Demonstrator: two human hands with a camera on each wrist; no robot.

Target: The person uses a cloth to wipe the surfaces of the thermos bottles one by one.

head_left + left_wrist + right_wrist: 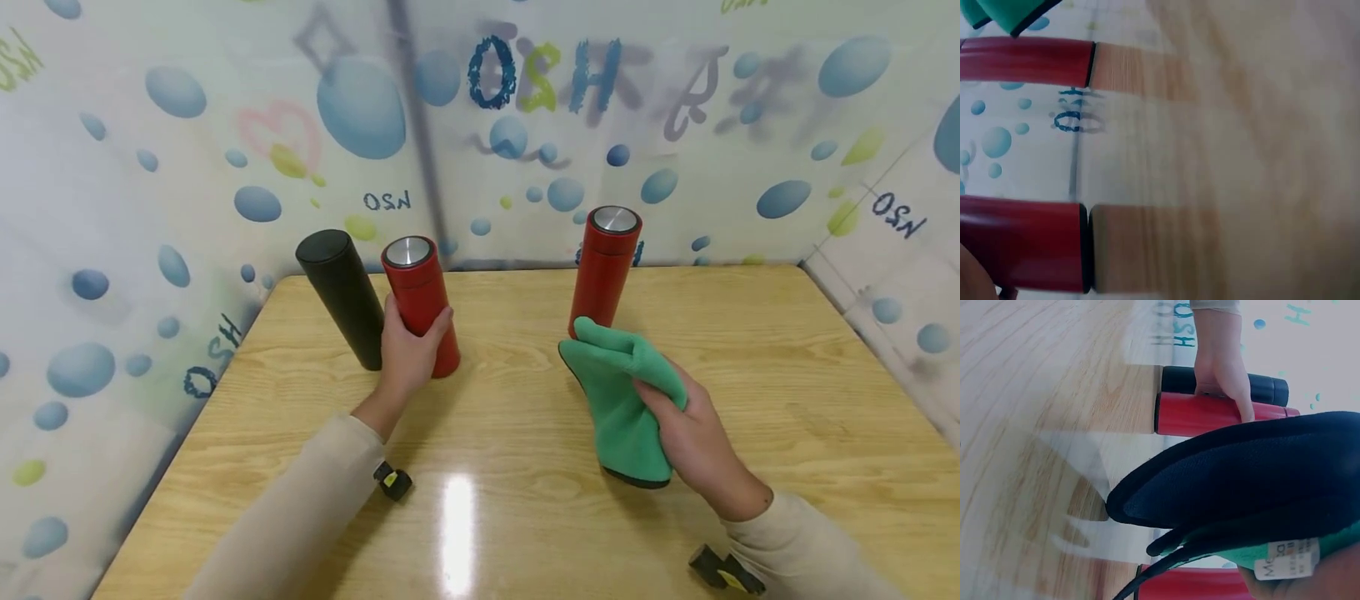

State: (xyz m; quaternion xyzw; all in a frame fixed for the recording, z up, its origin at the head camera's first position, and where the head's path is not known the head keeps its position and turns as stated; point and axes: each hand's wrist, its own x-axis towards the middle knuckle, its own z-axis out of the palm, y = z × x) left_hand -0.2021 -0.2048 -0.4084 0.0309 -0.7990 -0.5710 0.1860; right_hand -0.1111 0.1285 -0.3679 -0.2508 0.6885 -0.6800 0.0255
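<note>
Head view shows the gripped red flask (422, 304) upright on the wooden table (517, 433), the left hand (408, 358) wrapped round its lower body with the thumb on the right side. A black flask (345, 292) stands just left of the gripped flask; a second red flask (606, 271) stands well to its right. The right hand (697, 437) pinches a green cloth (626, 408), thumb against the near face, to the right of the gripped flask and nearer the person. Whether the cloth touches the second flask, I cannot tell.

The flask looks rigid and smooth, probably metal, so moderately weighty and a little slippery; a grip round mid-body should suit it, better than one on the cap. The cloth hangs in folds and is likely soft, light and unbreakable, easily held by a bunched edge; its dark underside and white label (1288, 559) show in the right wrist view.

All three flasks appear capped; what they contain is hidden.
</note>
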